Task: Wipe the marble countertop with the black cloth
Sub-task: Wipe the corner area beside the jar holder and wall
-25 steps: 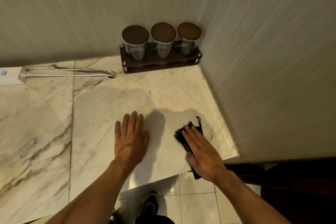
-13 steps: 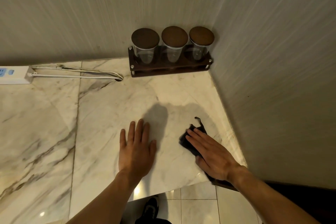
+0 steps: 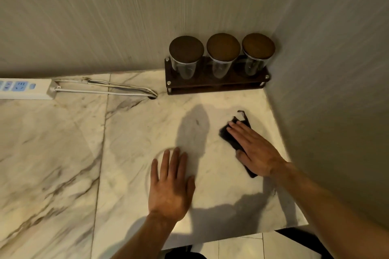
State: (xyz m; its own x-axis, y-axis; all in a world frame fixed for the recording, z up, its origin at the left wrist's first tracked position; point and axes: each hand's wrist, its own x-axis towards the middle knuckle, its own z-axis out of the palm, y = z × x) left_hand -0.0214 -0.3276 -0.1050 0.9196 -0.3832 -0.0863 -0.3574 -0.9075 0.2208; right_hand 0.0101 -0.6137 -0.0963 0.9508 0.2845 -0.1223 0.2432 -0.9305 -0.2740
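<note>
The black cloth (image 3: 228, 135) lies flat on the white marble countertop (image 3: 130, 132) near the right wall. My right hand (image 3: 255, 150) presses down on it with fingers stretched out, covering most of the cloth; a frayed corner sticks out beyond the fingertips. My left hand (image 3: 170, 185) rests palm down on the bare marble to the left of the cloth, fingers apart, holding nothing.
A dark wooden rack (image 3: 216, 84) with three lidded glass jars (image 3: 223, 57) stands in the back corner. A white power strip (image 3: 25, 88) and its cable (image 3: 109, 88) lie along the back wall at left. The right wall is close to the cloth. The counter's front edge (image 3: 231, 237) is near my wrists.
My right hand has pushed the cloth farther from the front edge toward the back corner. My left hand has stayed flat on the marble. The view has shifted so more counter shows.
</note>
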